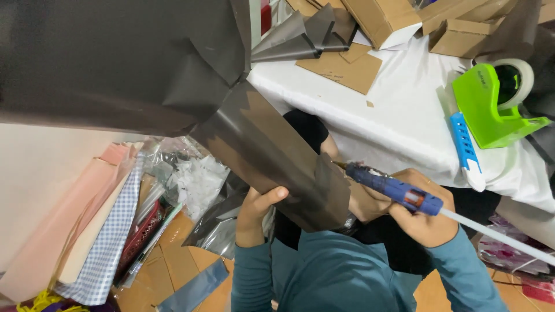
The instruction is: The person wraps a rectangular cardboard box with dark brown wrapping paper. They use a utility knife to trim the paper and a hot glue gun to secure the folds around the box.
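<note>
My left hand (pixel 255 209) grips the lower edge of a large dark grey sheet of wrapping paper (pixel 272 156) that is folded over a cardboard piece and rises to the upper left. My right hand (pixel 419 211) holds a blue glue gun (pixel 396 189) with a white glue stick (pixel 497 237) sticking out behind; its nozzle points at the fold of the grey sheet. Both arms wear teal sleeves.
A white-covered table (pixel 404 124) holds a green tape dispenser (pixel 491 101), a blue-and-white cutter (pixel 465 147), cardboard pieces (pixel 341 66) and boxes (pixel 384 20). On the floor at the left lie pink and checked paper sheets (pixel 98 231), clear wrappers (pixel 193 179) and brown cardboard.
</note>
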